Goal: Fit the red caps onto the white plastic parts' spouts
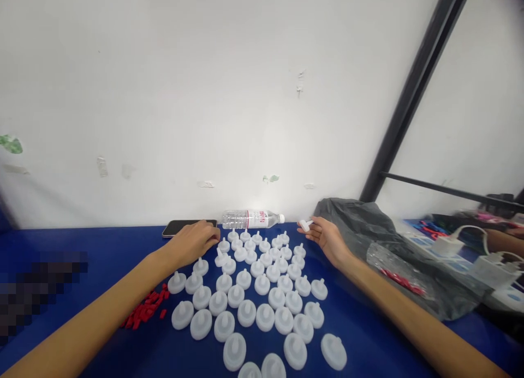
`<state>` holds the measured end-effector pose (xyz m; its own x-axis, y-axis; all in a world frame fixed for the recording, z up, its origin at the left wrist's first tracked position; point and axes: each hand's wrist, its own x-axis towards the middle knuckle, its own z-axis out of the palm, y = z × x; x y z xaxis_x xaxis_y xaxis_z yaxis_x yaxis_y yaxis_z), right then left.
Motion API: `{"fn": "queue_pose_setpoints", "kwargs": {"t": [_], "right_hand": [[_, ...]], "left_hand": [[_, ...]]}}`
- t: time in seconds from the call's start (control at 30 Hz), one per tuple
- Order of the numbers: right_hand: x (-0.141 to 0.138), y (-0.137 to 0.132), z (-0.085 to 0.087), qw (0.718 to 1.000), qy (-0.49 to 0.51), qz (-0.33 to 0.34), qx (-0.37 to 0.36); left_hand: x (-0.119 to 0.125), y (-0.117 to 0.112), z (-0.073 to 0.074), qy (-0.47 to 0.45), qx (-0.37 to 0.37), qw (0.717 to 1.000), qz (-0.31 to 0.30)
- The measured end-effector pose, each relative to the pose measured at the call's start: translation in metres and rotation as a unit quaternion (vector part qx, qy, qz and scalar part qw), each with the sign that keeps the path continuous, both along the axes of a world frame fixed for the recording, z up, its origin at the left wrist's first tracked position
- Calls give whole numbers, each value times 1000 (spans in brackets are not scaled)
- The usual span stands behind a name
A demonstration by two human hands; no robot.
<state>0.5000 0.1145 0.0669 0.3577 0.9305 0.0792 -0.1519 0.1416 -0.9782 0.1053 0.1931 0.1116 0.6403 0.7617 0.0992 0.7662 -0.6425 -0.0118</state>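
Observation:
Many white plastic discs with short upright stems (246, 313) are spread over the blue table in loose rows. My left hand (195, 240) is at the far left of the discs, fingers curled down and together beside a disc (223, 245); anything in its fingertips is hidden. My right hand (325, 237), at the far right of the discs, pinches a small white plastic piece (305, 225) between thumb and fingers, raised off the table. Small red pieces (146, 309) lie in a heap beside my left forearm.
A dark phone (176, 228) and a clear bottle (245, 219) on its side lie along the white wall. To the right are a grey plastic sheet (347, 220), a clear bag with red pieces (399, 274), and a power strip with white chargers (448, 246).

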Motion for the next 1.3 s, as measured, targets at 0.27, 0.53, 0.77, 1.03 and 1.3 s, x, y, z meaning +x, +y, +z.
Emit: {"fn": "queue_pose_setpoints", "kwargs": {"t": [0.27, 0.53, 0.77, 1.03, 1.3], "right_hand": [[-2, 0, 0, 999, -41, -1, 14], [-14, -6, 8, 977, -205, 5, 57], [-48, -37, 27, 900, -417, 38, 119], [-90, -71, 33, 801, -552, 115, 203], [-101, -75, 24, 768, -559, 144, 277]], "left_hand": [[5, 12, -1, -24, -30, 999, -2], [11, 8, -5, -41, -50, 998, 0], [-10, -15, 19, -121, -25, 992, 34], [10, -94, 22, -230, 73, 964, -108], [20, -113, 1, -226, 225, 922, -221]]}}
